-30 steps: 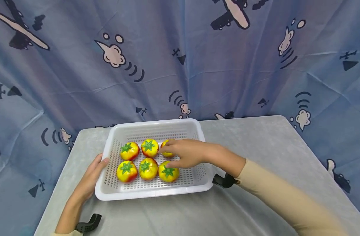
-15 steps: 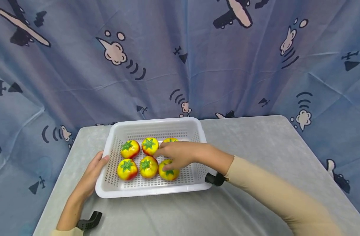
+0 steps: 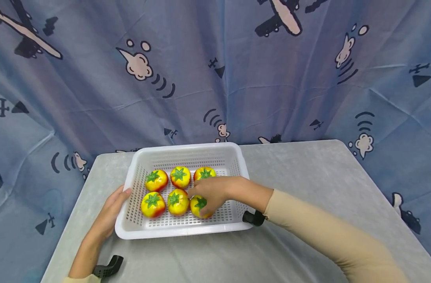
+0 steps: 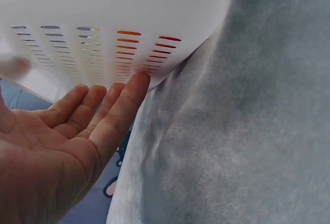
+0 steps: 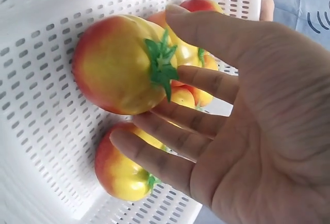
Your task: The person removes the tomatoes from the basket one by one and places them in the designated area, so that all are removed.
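Note:
In the head view, a white perforated plastic basket (image 3: 180, 232) holds several yellow-red tomatoes with green star-shaped tops, in two rows. My left hand (image 3: 107, 212) holds the basket's left side, thumb at the rim. The left wrist view has its fingers (image 4: 121, 105) extended against the outer wall. My right hand (image 3: 213, 192) reaches into the basket over the front right tomato (image 3: 197, 204), which it partly covers. In the right wrist view, thumb and spread fingers lie on either side of that tomato (image 5: 116, 66), with a gap before the palm. Another tomato (image 5: 126, 167) sits beside the fingertips.
The basket stands on a table with a grey cloth (image 3: 300, 173), toward its left half. A blue patterned curtain (image 3: 187, 70) hangs directly behind the table. Black straps with camera mounts (image 3: 109, 267) sit at the wrists.
My right hand has come nearer and lower over the front right tomato, uncovering more of the back right one. My left hand and the basket keep their places.

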Tool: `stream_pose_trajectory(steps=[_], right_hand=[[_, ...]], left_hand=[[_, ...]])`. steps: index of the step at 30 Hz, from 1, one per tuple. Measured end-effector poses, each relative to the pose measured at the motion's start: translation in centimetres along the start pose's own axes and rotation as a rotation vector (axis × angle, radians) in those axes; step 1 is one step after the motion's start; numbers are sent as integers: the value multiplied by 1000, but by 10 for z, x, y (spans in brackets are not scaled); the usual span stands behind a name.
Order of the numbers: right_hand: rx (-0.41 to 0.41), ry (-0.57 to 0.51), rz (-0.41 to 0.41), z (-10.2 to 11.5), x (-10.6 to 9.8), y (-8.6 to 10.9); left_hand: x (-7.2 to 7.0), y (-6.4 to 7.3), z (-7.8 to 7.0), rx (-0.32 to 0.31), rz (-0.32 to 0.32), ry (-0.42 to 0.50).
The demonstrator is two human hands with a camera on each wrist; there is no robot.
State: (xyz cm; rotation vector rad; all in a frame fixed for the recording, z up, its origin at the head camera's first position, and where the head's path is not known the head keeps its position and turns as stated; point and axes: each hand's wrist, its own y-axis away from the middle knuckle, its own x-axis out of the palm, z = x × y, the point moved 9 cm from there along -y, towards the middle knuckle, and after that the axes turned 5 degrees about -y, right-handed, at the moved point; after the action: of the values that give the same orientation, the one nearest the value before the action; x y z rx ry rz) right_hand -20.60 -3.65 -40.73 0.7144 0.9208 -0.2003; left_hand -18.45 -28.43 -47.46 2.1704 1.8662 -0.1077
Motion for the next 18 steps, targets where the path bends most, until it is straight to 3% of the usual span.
stream_pose_trajectory(steps=[18], right_hand=[[9,47,32,-2,7,-2]], left_hand=[[4,0,-4,10,2,10]])
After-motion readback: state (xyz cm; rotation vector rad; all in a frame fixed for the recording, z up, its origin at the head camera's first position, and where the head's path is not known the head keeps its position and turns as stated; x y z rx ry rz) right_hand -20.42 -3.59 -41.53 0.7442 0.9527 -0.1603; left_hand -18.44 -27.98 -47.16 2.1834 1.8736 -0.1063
